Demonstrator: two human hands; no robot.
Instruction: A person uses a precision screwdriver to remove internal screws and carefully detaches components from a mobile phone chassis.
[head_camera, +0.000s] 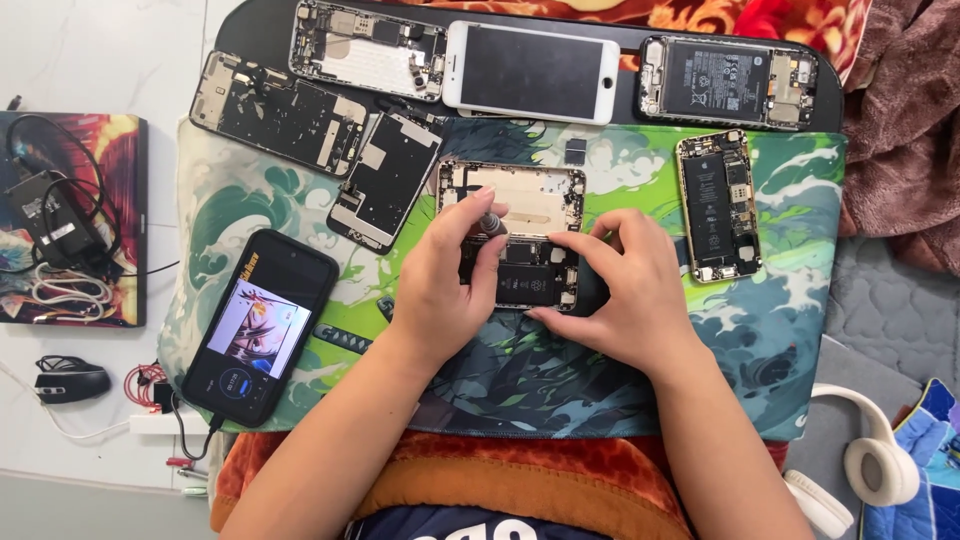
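Keep left hand (440, 275) pinching the small tool (490, 222) straight over the open phone (515, 240), mid-mat (790, 330). Press right hand (625, 290), fingers curled, on phone's side, holding steady.

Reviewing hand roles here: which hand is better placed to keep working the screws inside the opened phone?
Probably the left hand: it holds the screwdriver over the opened phone, while the right hand steadies the phone's edge.
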